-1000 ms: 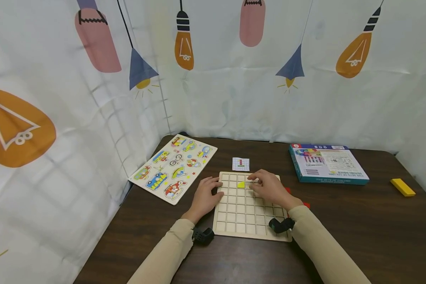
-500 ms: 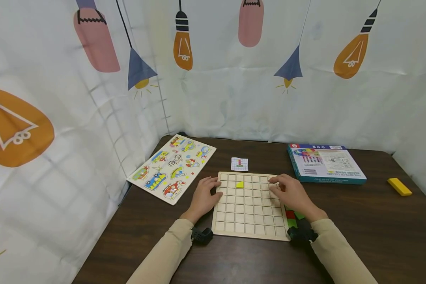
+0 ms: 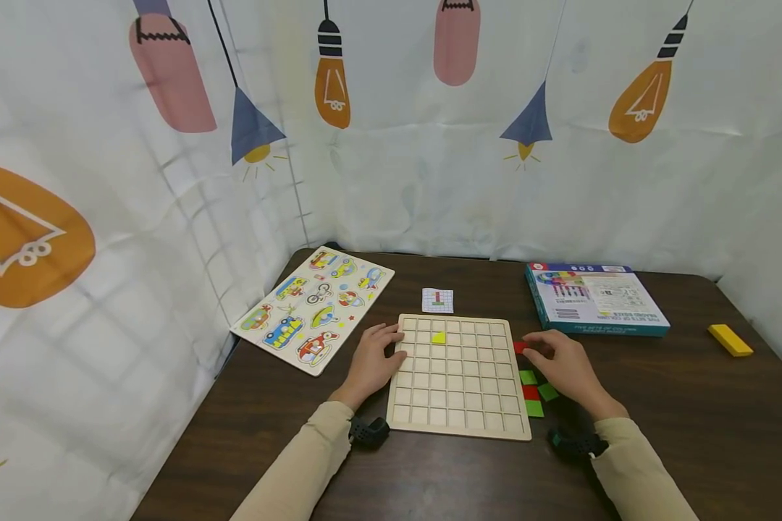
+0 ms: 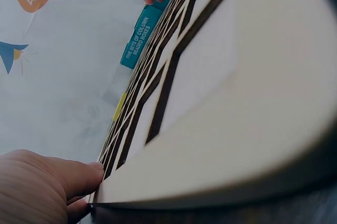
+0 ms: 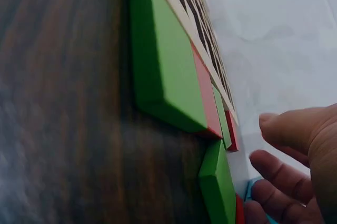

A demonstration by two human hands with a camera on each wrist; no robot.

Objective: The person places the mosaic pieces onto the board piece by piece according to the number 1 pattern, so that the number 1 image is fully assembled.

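Observation:
A pale wooden grid board (image 3: 457, 391) lies in front of me. One yellow tile (image 3: 439, 337) sits in a cell near its far left. My left hand (image 3: 373, 365) rests at the board's left edge, thumb and fingertips touching the rim. Past the right edge, my right hand (image 3: 563, 365) is beside a red tile (image 3: 519, 348), with thumb and index finger apart at its right end. In the right wrist view nothing shows between the thumb (image 5: 287, 126) and the fingers. Nearer me along that edge are another red tile (image 3: 531, 393) and several green tiles (image 3: 534, 409).
A small gridded pattern card (image 3: 437, 300) lies beyond the board. At the left is a vehicle picture board (image 3: 313, 311). A teal and white box (image 3: 596, 300) stands back right, with a yellow block (image 3: 730, 340) farther right. A printed curtain (image 3: 391, 181) encloses the table.
My right hand has moved right from over the board, near the yellow tile, to the red tile beyond the right edge. The tiles there have come into sight. The left hand stays at the rim.

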